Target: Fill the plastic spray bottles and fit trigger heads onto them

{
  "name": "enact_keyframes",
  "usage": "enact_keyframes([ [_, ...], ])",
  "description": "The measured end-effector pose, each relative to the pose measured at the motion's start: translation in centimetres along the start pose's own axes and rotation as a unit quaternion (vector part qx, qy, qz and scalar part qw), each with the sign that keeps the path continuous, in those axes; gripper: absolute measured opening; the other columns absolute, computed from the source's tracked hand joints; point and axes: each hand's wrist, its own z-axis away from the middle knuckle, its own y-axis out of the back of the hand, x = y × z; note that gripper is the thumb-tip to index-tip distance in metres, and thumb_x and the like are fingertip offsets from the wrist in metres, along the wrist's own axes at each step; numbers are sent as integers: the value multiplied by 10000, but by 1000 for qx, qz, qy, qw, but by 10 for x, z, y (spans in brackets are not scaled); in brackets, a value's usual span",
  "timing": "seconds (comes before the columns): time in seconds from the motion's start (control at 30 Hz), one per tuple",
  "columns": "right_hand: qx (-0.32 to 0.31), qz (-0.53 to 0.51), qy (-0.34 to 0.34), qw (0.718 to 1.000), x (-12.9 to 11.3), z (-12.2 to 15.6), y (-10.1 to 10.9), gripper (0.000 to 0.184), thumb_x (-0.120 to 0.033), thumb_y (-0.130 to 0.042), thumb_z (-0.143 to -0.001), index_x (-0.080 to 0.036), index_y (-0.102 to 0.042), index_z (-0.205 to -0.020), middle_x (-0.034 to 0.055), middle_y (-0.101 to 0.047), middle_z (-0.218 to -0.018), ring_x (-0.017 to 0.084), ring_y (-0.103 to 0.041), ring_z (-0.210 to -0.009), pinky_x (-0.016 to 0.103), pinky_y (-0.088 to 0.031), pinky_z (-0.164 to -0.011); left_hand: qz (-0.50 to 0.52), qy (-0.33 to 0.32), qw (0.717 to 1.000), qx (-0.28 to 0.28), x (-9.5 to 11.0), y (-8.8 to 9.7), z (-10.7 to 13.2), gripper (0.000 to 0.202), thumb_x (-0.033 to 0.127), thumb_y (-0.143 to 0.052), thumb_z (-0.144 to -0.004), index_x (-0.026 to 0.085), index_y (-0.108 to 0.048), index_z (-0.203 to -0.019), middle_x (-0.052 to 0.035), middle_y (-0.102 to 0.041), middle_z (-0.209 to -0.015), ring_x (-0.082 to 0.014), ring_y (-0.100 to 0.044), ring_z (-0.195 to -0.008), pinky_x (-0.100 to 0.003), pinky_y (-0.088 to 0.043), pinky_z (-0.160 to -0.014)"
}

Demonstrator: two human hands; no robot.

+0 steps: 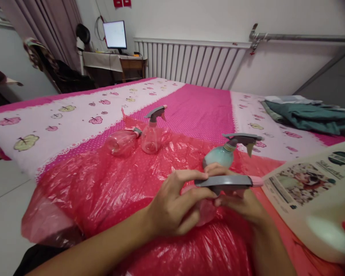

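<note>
Left grip (172,209) and right grip (244,205) both closed on one pink spray bottle (205,212). Left grip wraps the near-left side, finger and thumb up at the rear of the grey trigger head (230,183); right grip takes the far-right side, partly hidden behind the head.

Handling, my read: light, thin plastic, stiff at the head, some give in the body if squeezed. Smooth wall, so could slip or spin, more so if wet. Not very fragile; trigger is likely the weak spot. Best hold: one grip around the body, the other on the collar, clear of the trigger. Can't see fill level, so weight is a guess.

Looks: pink body, mostly covered by the grips; long grey head, pink nozzle pointing right. Can't tell whether the head is seated on the neck.

Around the grips: teal spray bottle (220,156) just beyond, upright clear spray bottle (151,140) farther off to the left, another bottle (120,142) on its side next to it. Big pale jug (313,214) right of the right grip. Red plastic sheet (103,180) underneath, over the bed (207,103).
</note>
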Motion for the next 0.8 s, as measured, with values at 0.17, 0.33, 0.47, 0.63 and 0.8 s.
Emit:
enact_keyframes([
  [0.17, 31, -56, -8, 998, 10, 1, -1, 472, -383, -976, -721, -356, -694, -1097, -8, -636, -1010, 181, -647, -892, 246, -571, -737, 20, -9, 1000, 9, -1, -4, 3, 363, 129, -525, -926, 172, -613, -1275, -141, -557, -1354, -267, -641, -1226, -404, -635, -995],
  [0.33, 34, -103, -22, 994, 18, 1, 2, 511, -443, -987, -691, -318, -679, -1079, 10, -607, -1057, 190, -635, -941, 267, -571, -793, 24, -14, 1000, 5, -1, -4, 4, 406, 90, -517, -892, 136, -610, -1285, -169, -515, -1387, -275, -629, -1263, -394, -636, -1018],
  [0.47, 79, -153, 14, 985, 21, 4, 5, 645, -675, -911, -693, -386, -647, -1205, 9, -602, -1012, 202, -619, -926, 305, -581, -826, 16, 1, 1000, -12, 1, 0, 1, 444, 62, -506, -863, 154, -594, -1288, -162, -520, -1373, -267, -638, -1237, -378, -643, -989],
  [0.63, 165, -152, 56, 973, 17, 3, 2, 346, -600, -805, -873, -305, -625, -884, -10, -522, -868, 176, -573, -828, 354, -561, -906, -4, 4, 1000, -26, 2, 2, -3, 435, 69, -523, -844, 174, -579, -1263, -146, -510, -1346, -255, -623, -1244, -371, -634, -1012],
  [0.8, 166, -116, 53, 978, 13, 1, 1, 514, -575, -807, -883, -235, -447, -743, -24, -406, -732, 169, -460, -677, 338, -540, -747, -10, 33, 998, -44, 1, 0, -1, 468, 79, -522, -851, 212, -527, -1299, -139, -514, -1369, -267, -607, -1274, -401, -631, -1012],
])
